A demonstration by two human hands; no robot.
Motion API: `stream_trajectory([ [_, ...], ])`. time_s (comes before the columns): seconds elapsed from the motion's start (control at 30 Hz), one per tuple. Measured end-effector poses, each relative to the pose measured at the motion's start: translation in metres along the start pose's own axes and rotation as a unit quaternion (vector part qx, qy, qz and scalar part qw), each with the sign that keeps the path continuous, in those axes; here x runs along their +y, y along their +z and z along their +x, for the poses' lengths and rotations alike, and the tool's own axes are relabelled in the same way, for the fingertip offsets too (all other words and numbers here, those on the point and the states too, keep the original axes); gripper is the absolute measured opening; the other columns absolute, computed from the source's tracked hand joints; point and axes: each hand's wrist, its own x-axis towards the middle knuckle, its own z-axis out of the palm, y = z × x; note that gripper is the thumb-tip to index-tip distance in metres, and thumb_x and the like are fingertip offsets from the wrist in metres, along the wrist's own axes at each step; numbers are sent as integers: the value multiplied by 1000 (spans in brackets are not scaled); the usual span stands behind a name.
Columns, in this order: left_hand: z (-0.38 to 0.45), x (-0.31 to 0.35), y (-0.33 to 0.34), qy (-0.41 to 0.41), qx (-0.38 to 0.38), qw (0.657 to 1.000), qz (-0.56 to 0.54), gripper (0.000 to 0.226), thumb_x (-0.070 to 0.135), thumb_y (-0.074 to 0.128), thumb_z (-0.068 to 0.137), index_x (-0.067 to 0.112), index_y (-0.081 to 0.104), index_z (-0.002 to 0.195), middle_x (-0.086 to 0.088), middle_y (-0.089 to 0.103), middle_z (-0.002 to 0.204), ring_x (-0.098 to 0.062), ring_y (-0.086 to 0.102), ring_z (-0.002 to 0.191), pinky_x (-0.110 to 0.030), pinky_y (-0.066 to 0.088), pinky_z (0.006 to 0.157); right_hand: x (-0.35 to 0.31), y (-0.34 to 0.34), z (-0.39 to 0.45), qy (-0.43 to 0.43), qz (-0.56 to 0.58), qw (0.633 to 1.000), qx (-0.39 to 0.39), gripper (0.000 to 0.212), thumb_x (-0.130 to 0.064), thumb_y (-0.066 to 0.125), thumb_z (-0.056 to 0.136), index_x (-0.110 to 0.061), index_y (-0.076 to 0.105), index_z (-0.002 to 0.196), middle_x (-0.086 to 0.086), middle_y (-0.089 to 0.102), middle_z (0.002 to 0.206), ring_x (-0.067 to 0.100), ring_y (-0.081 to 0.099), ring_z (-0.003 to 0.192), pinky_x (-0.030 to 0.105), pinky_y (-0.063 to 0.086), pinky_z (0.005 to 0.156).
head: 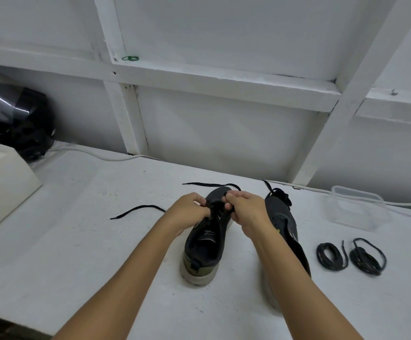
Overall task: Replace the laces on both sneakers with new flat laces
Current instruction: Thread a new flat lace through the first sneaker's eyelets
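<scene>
Both hands are working close together over the lacing of the near sneaker (205,241); left hand (191,212) is curling its fingers into the eyelet area on the shoe's left side, apparently pinching the black lace (138,209), though the exact grip is hidden behind the knuckles; right hand (246,212) is curling thumb and fingers on the right side of the same lacing, seemingly pinching the lace there too; the two hands are sitting just apart, the shoe's tongue showing between them; both forearms are reaching in from the bottom edge

Near sneaker is standing upright on the white table (76,241), heel toward the camera, toe pointing away; one loose lace end is trailing out to the left across the table; another end (209,185) is lying past the toe, running leftward

Second sneaker (283,217) is sitting just to the right, partly hidden behind the right forearm; black lace is bunching at its far end; whether it is fully laced cannot be told

Farther right, two coiled black laces (332,256) (367,257) are lying side by side on the table; beyond them a clear plastic container (356,207) is sitting near the wall; a white cable (101,157) is running along the table's back edge

At far left, a beige block (3,182) is resting on the table, a glossy black object (15,119) behind it; a green rubber band (130,58) is lying on the white wall ledge above
</scene>
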Motion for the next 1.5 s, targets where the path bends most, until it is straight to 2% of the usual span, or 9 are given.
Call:
stream_trajectory([
  [0.2, 5, 11, -14, 25, -28, 988, -151, 13, 19, 70, 89, 23, 64, 99, 12, 67, 85, -7, 61, 82, -28, 38, 69, -3, -1, -5, -56, -150, 983, -95, 21, -8, 62, 94, -20, 76, 103, -11, 76, 74, 1, 55, 52, 13, 42, 48],
  [0.37, 6, 13, -24, 150, -19, 983, -101, 7, 19, 70, 92, 21, 70, 99, 13, 76, 91, 4, 68, 85, -13, 48, 72, -9, 4, -14, -117, -280, 921, -244, 19, -30, 70, 92, -28, 77, 74, -8, 75, 79, -2, 56, 60, 13, 44, 59],
  [0.47, 2, 5, -28, 128, -19, 991, -18, 13, 36, 57, 99, 27, 66, 104, 11, 77, 93, -8, 67, 98, -25, 47, 87, -11, 1, -13, -103, -245, 937, -228, 23, -32, 68, 94, -22, 71, 74, -2, 77, 88, 5, 57, 66, 23, 44, 65],
  [0.63, -13, -17, -29, 108, -132, 984, 51, 16, 42, 65, 94, 37, 67, 109, 10, 75, 89, -1, 67, 92, -21, 44, 82, -16, -15, -12, -105, -176, 964, -168, 22, -28, 65, 98, -10, 69, 87, -4, 74, 80, 12, 53, 72, 22, 41, 62],
  [0.77, -12, -13, -13, 211, 20, 972, 103, 29, 35, 69, 91, 42, 63, 118, 18, 62, 100, -3, 58, 86, -8, 42, 71, -21, -18, -16, -115, -162, 958, -205, 17, -18, 58, 102, -19, 75, 103, 1, 71, 89, 12, 56, 80, 27, 41, 71],
  [1.03, -11, -10, -10, 262, 71, 954, 127, 6, 37, 64, 95, 34, 69, 97, 21, 63, 98, 5, 55, 96, -14, 38, 75, -24, -22, -11, -160, -204, 948, -186, 18, -17, 60, 101, -21, 77, 103, -2, 75, 89, -1, 58, 71, 11, 45, 58],
  [1.23, -18, -13, -13, 247, -21, 960, 128, 9, 39, 76, 86, 46, 72, 83, 20, 66, 92, 5, 57, 93, -6, 38, 72, -21, -24, -9, -166, -201, 950, -169, 17, -16, 62, 100, -24, 77, 95, -7, 77, 101, 6, 63, 86, 14, 51, 66],
  [1.33, -13, -11, -4, 253, 11, 957, 142, 8, 36, 80, 83, 34, 80, 90, 14, 61, 94, 1, 56, 90, -12, 38, 73, -21, -24, -10, -172, -190, 950, -180, 15, -17, 64, 99, -24, 77, 96, -8, 77, 97, 1, 65, 84, 15, 52, 68],
  [1.5, -7, -6, 12, 239, 114, 959, 102, 23, 31, 88, 71, 28, 65, 67, 9, 60, 83, -4, 59, 78, -19, 44, 67, -20, -23, -11, -186, -188, 943, -203, 14, -14, 65, 98, -23, 76, 100, -10, 77, 88, -1, 67, 80, 20, 52, 72],
])
